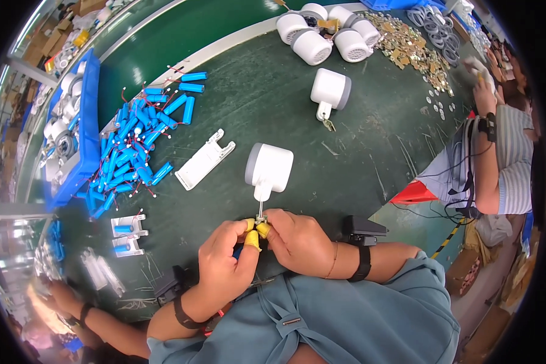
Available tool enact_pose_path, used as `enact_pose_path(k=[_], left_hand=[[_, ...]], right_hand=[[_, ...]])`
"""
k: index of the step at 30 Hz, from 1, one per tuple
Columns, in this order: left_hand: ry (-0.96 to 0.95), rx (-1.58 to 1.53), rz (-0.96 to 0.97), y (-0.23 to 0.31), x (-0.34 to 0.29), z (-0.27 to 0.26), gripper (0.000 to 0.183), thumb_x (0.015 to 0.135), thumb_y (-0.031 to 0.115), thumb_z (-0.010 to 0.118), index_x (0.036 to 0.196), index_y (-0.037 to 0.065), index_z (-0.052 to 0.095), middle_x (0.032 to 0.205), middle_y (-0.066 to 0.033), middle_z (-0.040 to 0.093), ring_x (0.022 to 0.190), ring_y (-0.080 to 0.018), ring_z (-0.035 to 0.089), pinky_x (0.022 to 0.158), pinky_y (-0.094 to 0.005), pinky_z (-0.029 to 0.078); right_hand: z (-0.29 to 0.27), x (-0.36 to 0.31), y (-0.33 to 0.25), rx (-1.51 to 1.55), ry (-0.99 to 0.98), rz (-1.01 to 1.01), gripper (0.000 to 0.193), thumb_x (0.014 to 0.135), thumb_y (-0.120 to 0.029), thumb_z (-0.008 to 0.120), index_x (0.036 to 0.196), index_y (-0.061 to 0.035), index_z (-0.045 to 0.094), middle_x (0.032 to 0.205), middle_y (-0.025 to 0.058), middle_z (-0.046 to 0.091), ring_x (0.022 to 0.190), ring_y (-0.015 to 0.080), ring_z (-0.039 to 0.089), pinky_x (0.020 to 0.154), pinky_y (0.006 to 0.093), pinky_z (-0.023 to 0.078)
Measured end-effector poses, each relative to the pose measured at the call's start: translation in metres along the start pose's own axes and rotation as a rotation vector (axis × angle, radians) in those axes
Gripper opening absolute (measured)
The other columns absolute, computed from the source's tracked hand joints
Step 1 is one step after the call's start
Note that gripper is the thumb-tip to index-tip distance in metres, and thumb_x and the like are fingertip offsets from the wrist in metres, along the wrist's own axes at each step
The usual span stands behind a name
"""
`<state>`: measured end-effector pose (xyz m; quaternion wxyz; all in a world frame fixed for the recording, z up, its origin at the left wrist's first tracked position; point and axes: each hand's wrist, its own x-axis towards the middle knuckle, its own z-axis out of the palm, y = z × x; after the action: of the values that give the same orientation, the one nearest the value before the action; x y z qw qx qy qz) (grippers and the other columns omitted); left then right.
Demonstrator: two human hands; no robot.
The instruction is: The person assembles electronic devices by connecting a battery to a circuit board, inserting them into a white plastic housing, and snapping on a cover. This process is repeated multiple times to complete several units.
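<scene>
In front of me a white round-bodied housing with a grey rim (272,168) lies on the green table, its short stem toward me. Thin wires (261,206) run from the stem to a small pale part (261,218) at my fingertips. My left hand (224,258) pinches at this part from the left; a bit of blue shows between its fingers, mostly hidden. My right hand (300,242) meets it from the right, fingers closed on the wire end. Yellow covers sit on several fingertips. Exactly what each finger grips is too small to make out.
Blue batteries with wires (127,145) are heaped at left beside a blue bin (82,133). A white bracket (205,160) lies nearby. Farther off are another white housing (330,90), several grouped housings (312,47) and small metal pieces (400,42). Co-workers sit at both sides.
</scene>
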<state>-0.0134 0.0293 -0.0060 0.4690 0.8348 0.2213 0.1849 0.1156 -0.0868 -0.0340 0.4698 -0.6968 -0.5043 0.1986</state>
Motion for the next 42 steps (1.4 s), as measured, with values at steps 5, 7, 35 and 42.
enact_pose_path(k=[5, 7, 35, 42], left_hand=[[0.011, 0.025, 0.083, -0.004, 0.0, 0.002, 0.019, 0.08, -0.006, 0.062, 0.099, -0.005, 0.059, 0.084, -0.0161, 0.064, 0.069, -0.0269, 0.066, 0.063, -0.0344, 0.054], [0.012, 0.055, 0.131, -0.005, 0.0, 0.002, 0.018, 0.08, -0.005, 0.062, 0.098, -0.004, 0.059, 0.084, -0.0164, 0.064, 0.069, -0.0267, 0.066, 0.063, -0.034, 0.053], [-0.09, 0.34, 0.299, -0.006, 0.024, -0.01, 0.028, 0.076, 0.006, 0.074, 0.102, -0.001, 0.068, 0.085, -0.0111, 0.066, 0.068, -0.0228, 0.066, 0.059, -0.0303, 0.052], [-0.087, 0.325, 0.313, -0.007, 0.025, -0.008, 0.028, 0.075, 0.004, 0.073, 0.102, -0.001, 0.068, 0.085, -0.0114, 0.066, 0.066, -0.022, 0.065, 0.059, -0.0298, 0.052]], right_hand=[[0.002, -0.001, 0.0, -0.02, 0.041, -0.024, 0.019, 0.088, 0.001, 0.057, 0.106, 0.0044, 0.054, 0.079, 0.0174, 0.063, 0.063, 0.0345, 0.064, 0.055, 0.0417, 0.052], [0.002, -0.001, 0.0, -0.019, 0.025, -0.033, 0.02, 0.087, 0.001, 0.057, 0.107, 0.0045, 0.054, 0.081, 0.0178, 0.063, 0.065, 0.0356, 0.064, 0.056, 0.0426, 0.052], [0.01, -0.004, 0.006, -0.015, 0.101, -0.155, 0.02, 0.087, -0.011, 0.061, 0.098, 0.0048, 0.053, 0.081, 0.0153, 0.062, 0.064, 0.0322, 0.065, 0.056, 0.0413, 0.054], [0.011, -0.006, 0.009, -0.006, 0.097, -0.15, 0.028, 0.084, -0.008, 0.064, 0.106, 0.0032, 0.052, 0.082, 0.0143, 0.062, 0.068, 0.0316, 0.066, 0.056, 0.0397, 0.054]])
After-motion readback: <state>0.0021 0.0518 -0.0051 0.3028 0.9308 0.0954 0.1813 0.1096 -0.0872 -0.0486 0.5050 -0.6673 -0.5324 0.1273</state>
